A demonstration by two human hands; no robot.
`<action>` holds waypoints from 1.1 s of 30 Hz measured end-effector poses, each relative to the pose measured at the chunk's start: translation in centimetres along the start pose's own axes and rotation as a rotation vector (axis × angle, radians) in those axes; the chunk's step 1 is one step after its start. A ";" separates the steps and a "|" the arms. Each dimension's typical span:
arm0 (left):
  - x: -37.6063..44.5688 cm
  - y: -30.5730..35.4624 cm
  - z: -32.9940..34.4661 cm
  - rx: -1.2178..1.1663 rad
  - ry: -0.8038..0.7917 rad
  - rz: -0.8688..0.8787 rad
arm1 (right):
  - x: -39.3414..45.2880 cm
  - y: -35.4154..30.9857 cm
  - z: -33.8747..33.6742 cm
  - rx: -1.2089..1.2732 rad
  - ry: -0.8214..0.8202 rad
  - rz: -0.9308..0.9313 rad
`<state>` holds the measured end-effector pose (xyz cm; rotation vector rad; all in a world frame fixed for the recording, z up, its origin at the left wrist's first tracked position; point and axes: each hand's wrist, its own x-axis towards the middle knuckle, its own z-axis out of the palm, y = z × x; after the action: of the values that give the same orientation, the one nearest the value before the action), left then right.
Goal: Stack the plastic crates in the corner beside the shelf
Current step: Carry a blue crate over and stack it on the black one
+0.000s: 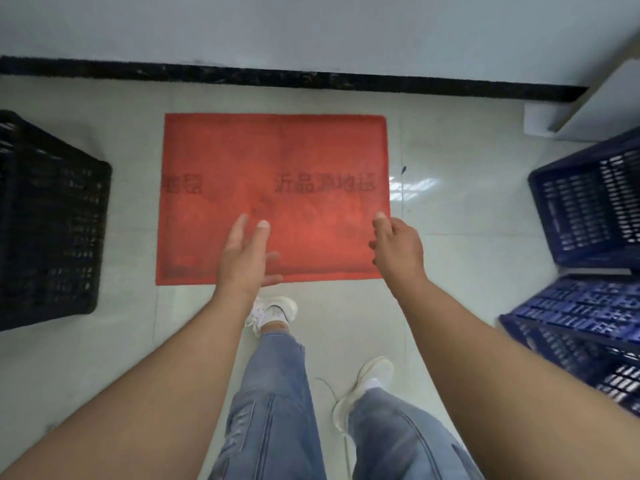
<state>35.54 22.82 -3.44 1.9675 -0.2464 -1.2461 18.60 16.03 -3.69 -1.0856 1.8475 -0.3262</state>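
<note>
A black plastic crate stands on the floor at the left edge. Two blue plastic crates are at the right: one farther back, another nearer, lying tilted with its latticed base showing. My left hand hovers over the near edge of the red mat, fingers straight and spread, holding nothing. My right hand hangs over the mat's right edge with fingers loosely curled, also empty. Neither hand touches a crate.
A red floor mat with dark printed characters lies on pale tiles before a white wall with a black skirting. A white shelf corner juts in at the upper right. My legs and white shoes stand just behind the mat.
</note>
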 end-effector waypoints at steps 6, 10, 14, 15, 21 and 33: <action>-6.8 -2.2 8.3 0.182 -0.144 0.095 | -1.9 6.7 -11.4 0.084 0.091 0.053; -9.1 -3.0 12.6 0.235 -0.221 0.141 | -2.3 10.3 -15.4 0.164 0.154 0.109; -9.5 -3.3 16.2 0.265 -0.308 0.128 | -1.4 12.4 -17.8 0.247 0.256 0.175; -9.4 -3.6 17.3 0.282 -0.334 0.120 | -1.0 13.0 -18.3 0.263 0.274 0.197; -9.6 -3.5 21.8 0.375 -0.411 0.118 | 0.7 16.0 -21.1 0.311 0.333 0.235; -12.7 -3.8 30.6 0.493 -0.474 0.195 | 1.0 23.2 -27.4 0.408 0.444 0.319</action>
<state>2.83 16.61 -4.05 1.9438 -1.0423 -1.6149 -16.68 22.67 -4.10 -0.4499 2.1755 -0.7614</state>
